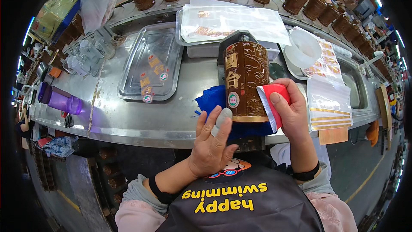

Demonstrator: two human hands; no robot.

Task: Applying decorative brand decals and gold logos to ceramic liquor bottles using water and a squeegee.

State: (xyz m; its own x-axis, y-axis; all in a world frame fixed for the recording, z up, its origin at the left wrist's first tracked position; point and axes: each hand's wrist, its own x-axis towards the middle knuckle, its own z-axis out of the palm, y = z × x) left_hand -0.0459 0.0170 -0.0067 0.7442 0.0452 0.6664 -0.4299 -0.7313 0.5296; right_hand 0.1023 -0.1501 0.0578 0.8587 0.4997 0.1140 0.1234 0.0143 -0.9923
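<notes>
A: Where to look first?

B: At the brown embossed bottle [254, 75], close to the front edge of the steel workbench [193, 81], with neck toward the back edge and base toward the apron [274, 208]. Beneath, seemingly, a blue cloth [212, 99]; behind the neck, a dark angular support [223, 44].

A: And the fingers?

B: On the right hand [294, 112], clamped on a red-and-white folded piece [270, 90], at the lower right side of the bottle. On the left hand [209, 152], spread apart, with a grey finger cot [222, 119] on one fingertip, just beside the lower left of the bottle.

A: Step in hand, as a judgement?

B: Probably pressing or rubbing the surface, not far from the round sticker [233, 100]. For the next move, likely needed: steadiness from the left, even and gentle pressure from the right. Similar stickers [146, 87] also to notice, toward the front edge of the metal tray [166, 87].

A: Anything hard to make out?

B: Partly hidden behind the folded piece: right fingertips. Impossible to tell whether lying or only tilted back, or whether touched by the left fingertips. Cut off below: the apron.
</notes>
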